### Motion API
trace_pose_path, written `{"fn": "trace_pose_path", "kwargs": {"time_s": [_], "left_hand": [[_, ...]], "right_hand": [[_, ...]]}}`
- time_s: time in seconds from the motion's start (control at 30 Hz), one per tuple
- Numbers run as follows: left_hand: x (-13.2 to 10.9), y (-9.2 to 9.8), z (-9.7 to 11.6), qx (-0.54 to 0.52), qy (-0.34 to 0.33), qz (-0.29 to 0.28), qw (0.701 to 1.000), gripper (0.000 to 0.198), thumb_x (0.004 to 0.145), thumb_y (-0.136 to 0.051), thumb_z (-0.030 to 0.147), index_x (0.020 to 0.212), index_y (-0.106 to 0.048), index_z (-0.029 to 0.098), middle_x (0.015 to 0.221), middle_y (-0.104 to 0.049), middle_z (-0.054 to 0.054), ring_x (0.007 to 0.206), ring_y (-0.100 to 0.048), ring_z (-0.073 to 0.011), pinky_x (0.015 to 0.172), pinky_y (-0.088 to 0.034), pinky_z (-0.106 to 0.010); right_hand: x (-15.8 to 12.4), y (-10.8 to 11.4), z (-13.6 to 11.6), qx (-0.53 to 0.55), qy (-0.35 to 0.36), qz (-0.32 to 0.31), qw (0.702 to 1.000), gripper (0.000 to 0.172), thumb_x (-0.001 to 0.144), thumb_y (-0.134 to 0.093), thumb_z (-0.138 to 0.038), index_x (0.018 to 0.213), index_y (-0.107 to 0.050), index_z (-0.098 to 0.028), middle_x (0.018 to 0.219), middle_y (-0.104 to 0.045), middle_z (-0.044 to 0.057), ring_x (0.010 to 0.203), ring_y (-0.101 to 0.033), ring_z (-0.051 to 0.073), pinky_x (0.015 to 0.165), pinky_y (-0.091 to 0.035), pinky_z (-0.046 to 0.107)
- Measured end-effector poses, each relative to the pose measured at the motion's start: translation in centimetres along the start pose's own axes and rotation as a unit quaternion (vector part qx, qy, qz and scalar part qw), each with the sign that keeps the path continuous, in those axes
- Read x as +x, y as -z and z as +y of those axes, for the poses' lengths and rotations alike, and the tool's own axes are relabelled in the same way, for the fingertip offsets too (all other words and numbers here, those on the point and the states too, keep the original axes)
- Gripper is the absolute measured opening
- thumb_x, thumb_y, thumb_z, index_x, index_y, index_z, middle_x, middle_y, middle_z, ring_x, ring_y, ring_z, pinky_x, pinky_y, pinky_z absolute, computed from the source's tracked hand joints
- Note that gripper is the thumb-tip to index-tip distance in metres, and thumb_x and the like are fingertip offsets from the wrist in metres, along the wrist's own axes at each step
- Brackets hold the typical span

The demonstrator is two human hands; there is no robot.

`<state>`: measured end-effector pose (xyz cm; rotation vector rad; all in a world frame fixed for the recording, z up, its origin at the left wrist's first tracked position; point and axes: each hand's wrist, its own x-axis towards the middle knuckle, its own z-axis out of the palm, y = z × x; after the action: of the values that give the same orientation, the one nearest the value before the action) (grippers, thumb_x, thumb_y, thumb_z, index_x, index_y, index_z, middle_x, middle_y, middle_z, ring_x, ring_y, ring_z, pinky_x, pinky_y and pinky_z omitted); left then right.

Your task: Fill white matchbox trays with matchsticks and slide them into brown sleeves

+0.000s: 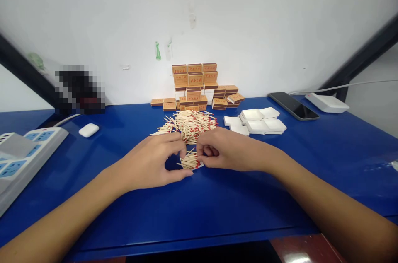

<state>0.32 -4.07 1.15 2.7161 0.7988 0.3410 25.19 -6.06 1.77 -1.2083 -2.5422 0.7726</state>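
Observation:
A small white matchbox tray [199, 166], heaped with loose matches [187, 161], lies on the blue table between my hands. My left hand [158, 157] curves around the left side of the tray, thumb along its near edge and fingers bent over the far side, apart from each other. At the tray's right end, my right hand [222, 149] has thumb and index finger pinched at the red match heads; the other fingers are curled in. Just beyond both hands spreads a large pile of loose matches [194, 124], mostly with red heads toward the right.
Stacked matchboxes [195, 79] stand against the wall. White trays [257, 125] lie right of the pile. Farther right are a phone [294, 105] and a white box [327, 102]. On the left are a power strip [40, 147] and a white earphone case [89, 130].

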Motion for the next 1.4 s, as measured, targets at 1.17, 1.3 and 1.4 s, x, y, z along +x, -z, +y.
{"fn": "trace_pose_path", "kwargs": {"time_s": [1.17, 1.3, 1.4], "left_hand": [[-0.1, 0.8, -0.1, 0.027, -0.007, -0.015, 0.999, 0.02, 0.091, -0.073, 0.04, 0.099, -0.074, 0.021, 0.093, -0.069, -0.002, 0.079, -0.065, -0.0182, 0.07, -0.047, -0.032], [-0.2, 0.8, 0.0, 0.03, -0.008, -0.018, 0.999, 0.019, 0.091, -0.073, 0.039, 0.098, -0.074, 0.021, 0.09, -0.068, -0.002, 0.076, -0.063, -0.0177, 0.067, -0.046, -0.031], [-0.2, 0.9, 0.0, 0.03, -0.004, -0.019, 0.999, 0.018, 0.09, -0.074, 0.038, 0.096, -0.074, 0.021, 0.091, -0.068, -0.002, 0.075, -0.063, -0.0175, 0.067, -0.046, -0.031]], "right_hand": [[0.3, -0.5, -2.1, -0.134, -0.021, 0.003, 0.991, 0.012, 0.085, -0.063, -0.009, 0.077, -0.061, -0.017, 0.083, -0.068, 0.003, 0.071, -0.053, 0.014, 0.063, -0.029, 0.029], [0.2, -0.7, -2.3, -0.149, -0.013, 0.018, 0.989, 0.012, 0.088, -0.062, -0.011, 0.077, -0.061, -0.017, 0.085, -0.069, 0.004, 0.072, -0.055, 0.015, 0.064, -0.03, 0.029], [0.3, -1.0, -2.4, -0.137, -0.001, 0.014, 0.99, 0.013, 0.089, -0.062, -0.011, 0.077, -0.062, -0.016, 0.085, -0.069, 0.004, 0.071, -0.055, 0.014, 0.064, -0.031, 0.028]]}}
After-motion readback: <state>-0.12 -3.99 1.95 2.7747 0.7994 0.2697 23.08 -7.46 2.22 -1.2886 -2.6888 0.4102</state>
